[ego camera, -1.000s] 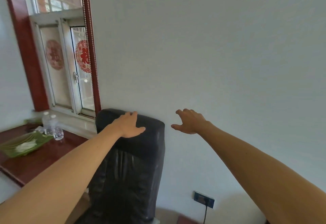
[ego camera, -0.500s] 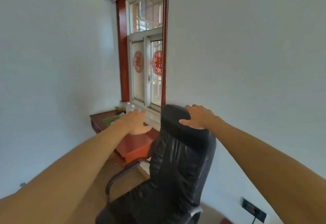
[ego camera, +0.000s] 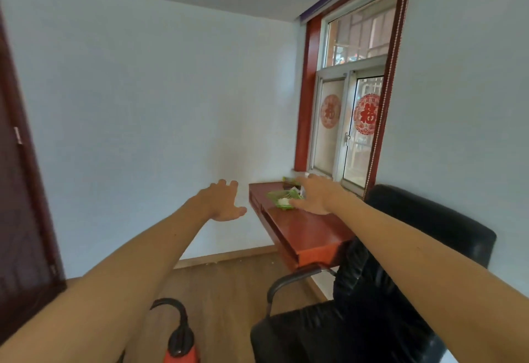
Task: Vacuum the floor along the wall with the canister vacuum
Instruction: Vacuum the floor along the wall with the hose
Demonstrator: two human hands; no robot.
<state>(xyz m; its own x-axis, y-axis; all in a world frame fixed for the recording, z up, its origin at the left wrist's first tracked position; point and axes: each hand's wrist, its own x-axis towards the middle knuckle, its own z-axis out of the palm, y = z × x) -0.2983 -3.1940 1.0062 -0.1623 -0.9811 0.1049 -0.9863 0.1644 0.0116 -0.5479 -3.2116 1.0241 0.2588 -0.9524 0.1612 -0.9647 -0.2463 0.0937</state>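
Note:
Both my arms reach forward at chest height and hold nothing. My left hand [ego camera: 221, 201] hangs in the air in front of the white wall, fingers spread. My right hand [ego camera: 313, 194] hovers over the red-brown desk [ego camera: 303, 231], fingers straight. At the bottom edge, below my left arm, the orange top and black hose loop of the canister vacuum [ego camera: 179, 342] stand on the wooden floor [ego camera: 229, 282]. Small bits of debris lie along the baseboard [ego camera: 229, 255] at the far wall.
A black office chair [ego camera: 372, 291] stands at the lower right, against the desk. A green tray [ego camera: 283, 198] lies on the desk under the window [ego camera: 347, 122]. A dark door [ego camera: 20, 219] fills the left edge.
The view has swung left, away from the chair's back and the wall socket. Both hands have come off the chair and now float in front of the wall and desk. The vacuum has come into view.

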